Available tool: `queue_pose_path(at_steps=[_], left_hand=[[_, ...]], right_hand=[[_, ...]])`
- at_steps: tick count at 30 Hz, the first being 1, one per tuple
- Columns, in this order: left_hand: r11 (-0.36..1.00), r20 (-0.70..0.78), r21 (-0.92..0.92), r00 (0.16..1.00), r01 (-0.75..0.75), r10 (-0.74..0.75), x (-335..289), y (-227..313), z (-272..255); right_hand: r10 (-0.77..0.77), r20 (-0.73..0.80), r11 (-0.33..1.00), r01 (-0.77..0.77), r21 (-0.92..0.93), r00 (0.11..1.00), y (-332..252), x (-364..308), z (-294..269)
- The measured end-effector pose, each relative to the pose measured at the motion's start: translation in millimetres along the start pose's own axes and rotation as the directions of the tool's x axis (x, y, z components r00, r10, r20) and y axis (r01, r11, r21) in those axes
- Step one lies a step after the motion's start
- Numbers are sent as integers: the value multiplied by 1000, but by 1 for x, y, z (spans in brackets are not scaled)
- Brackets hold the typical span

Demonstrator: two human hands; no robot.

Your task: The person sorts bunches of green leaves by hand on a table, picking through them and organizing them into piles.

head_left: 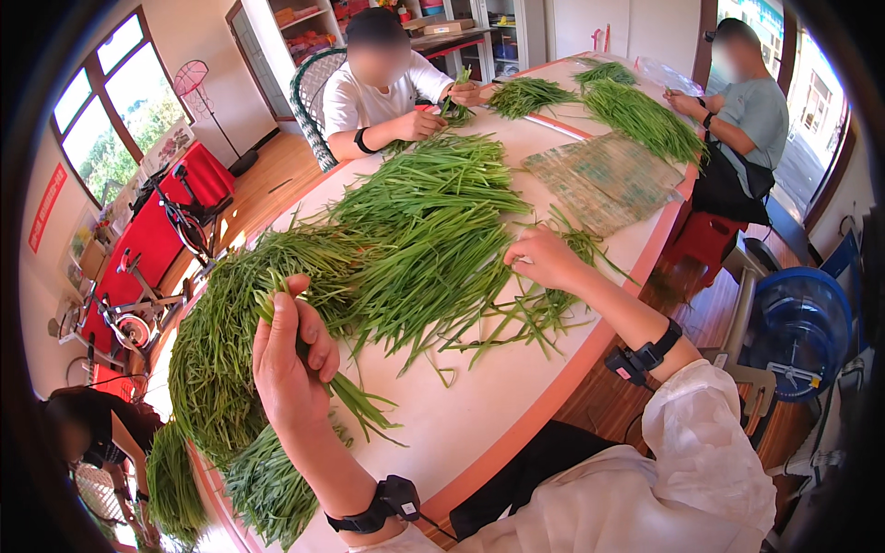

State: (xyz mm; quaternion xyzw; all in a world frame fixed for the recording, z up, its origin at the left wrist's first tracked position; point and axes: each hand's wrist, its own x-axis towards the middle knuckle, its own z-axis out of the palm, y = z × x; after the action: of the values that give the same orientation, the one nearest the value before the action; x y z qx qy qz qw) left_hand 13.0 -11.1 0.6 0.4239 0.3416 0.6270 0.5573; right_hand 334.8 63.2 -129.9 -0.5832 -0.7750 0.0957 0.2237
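In my left hand (293,359) is a small bunch of garlic chives (359,405), with the fingers wrapped round it. Its pale ends stick up past the thumb and its green leaves hang below toward the table. My right hand (544,258) is raised over the right edge of the big chive heap (433,249), thumb and fingers pinched together. Whatever it pinches is too small to make out. Loose chive stalks (516,318) lie scattered on the pale tabletop under and in front of it. More chives (230,323) are piled along the left side.
The long table (461,405) has a pinkish edge. A person in white (387,101) sits across, handling chives; another in grey-green (737,101) sits far right. A third person (101,433) bends at lower left. A greenish woven sheet (604,180) and a blue bucket (797,323) lie right.
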Motion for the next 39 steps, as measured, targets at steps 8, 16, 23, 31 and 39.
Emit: queue_pose_path(at_steps=[8,16,23,31,39], left_hand=[[999,3,31,1000,22,-23,2,-3,3],[998,-11,59,1000,10,-10,0,-2,4],[999,10,42,1000,-14,13,2,-5,6],[999,1,45,1000,11,-11,-1,-2,3],[998,17,56,1000,17,-18,-2,-1,10]], right_hand=[[-23,-69,996,17,-88,997,14,7,13],[-5,-93,998,-1,-70,996,22,5,2],[-148,-26,987,149,63,989,11,8,16],[-16,44,998,18,-57,999,10,-27,-11],[-86,-11,996,86,-7,996,0,-22,-12]])
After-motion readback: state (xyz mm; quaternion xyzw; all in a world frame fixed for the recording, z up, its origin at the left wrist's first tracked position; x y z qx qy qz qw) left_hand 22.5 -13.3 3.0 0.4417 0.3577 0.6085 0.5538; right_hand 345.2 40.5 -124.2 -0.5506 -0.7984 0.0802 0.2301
